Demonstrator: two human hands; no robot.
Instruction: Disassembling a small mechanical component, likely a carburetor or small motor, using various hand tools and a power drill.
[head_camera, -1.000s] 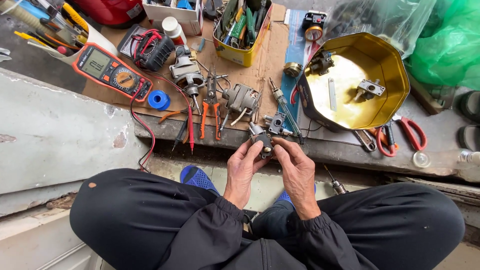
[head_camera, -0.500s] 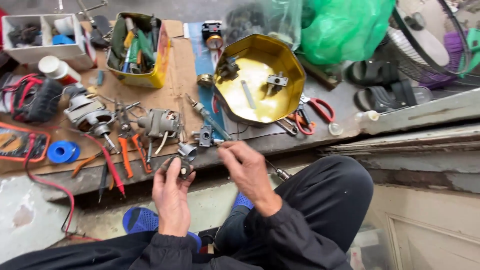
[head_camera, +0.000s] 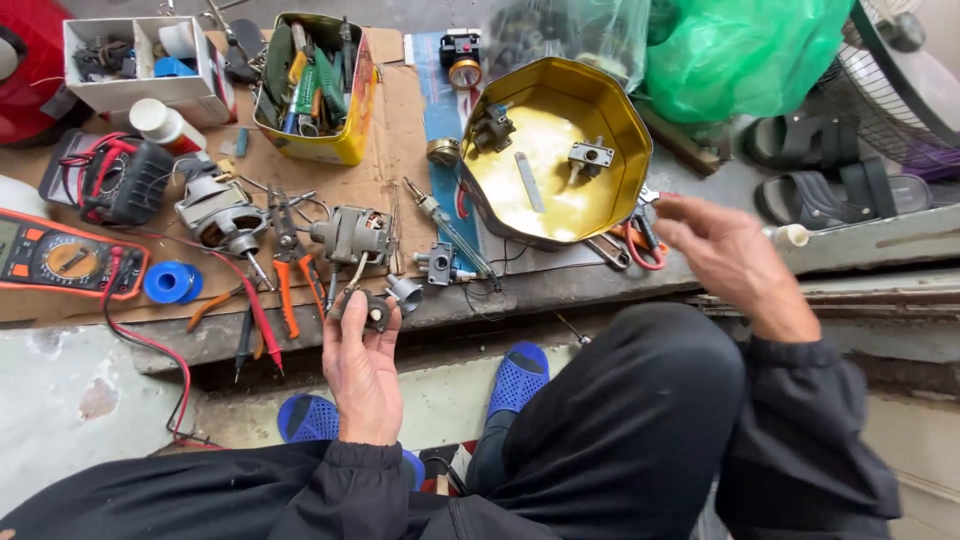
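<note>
Left hand (head_camera: 362, 375): raised between the knees, just before the edge of the surface (head_camera: 560, 290); fingers (head_camera: 345, 305) closed around a small grey motor part (head_camera: 372, 312).
Motor part: upright at the fingertips, clear of the surface, just below the grey motor (head_camera: 352, 235) and beside the orange pliers (head_camera: 288, 290).
Right hand (head_camera: 725, 250): well apart from the part, out over the right knee; fingers loosely spread, holding nothing.
Step in hand, by judgement: holding the part one-handed while reaching to the right.
Near the right fingers: red-handled scissors (head_camera: 640, 240), half tucked under the gold tin (head_camera: 640, 130).
Next move, by judgement: calls for a narrow pinch among crowded tools, with the left grip kept steady.
Farther back: yellow tool box (head_camera: 315, 85), orange multimeter (head_camera: 60, 258) at far left.
</note>
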